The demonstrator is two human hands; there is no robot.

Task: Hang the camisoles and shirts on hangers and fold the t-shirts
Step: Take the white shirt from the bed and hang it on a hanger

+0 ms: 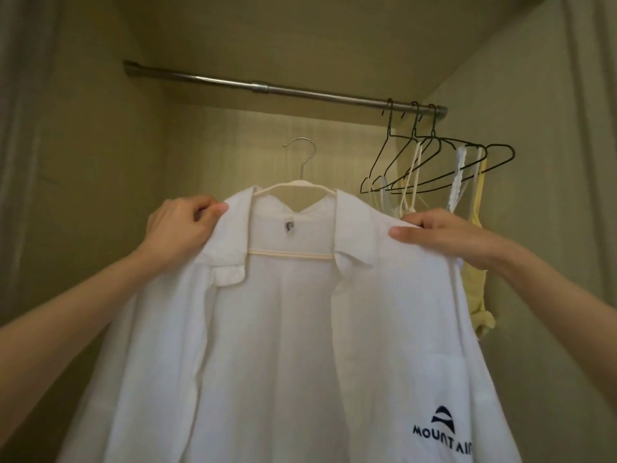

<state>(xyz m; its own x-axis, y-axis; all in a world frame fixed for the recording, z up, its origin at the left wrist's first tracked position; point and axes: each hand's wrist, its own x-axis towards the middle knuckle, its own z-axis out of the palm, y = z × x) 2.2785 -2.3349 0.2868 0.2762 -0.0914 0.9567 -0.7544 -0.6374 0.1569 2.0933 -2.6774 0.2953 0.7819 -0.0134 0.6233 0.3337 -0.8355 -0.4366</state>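
Shirt (283, 329) on its pale hanger (297, 188) hangs before us, below the rail (267, 86). Our left hand (182, 228) and right hand (444, 235) pinch its shoulders; camisoles (474, 228) hang at two o'clock.

A metal closet rod (283, 86) runs slanting across the wardrobe, fixed at both side walls. Behind it stands a pale, faintly striped back wall (233, 145), lit from above. A grey curtain (20, 95) hangs at the far left.

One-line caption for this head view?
Both hands hold a white shirt on its hanger below the rod.
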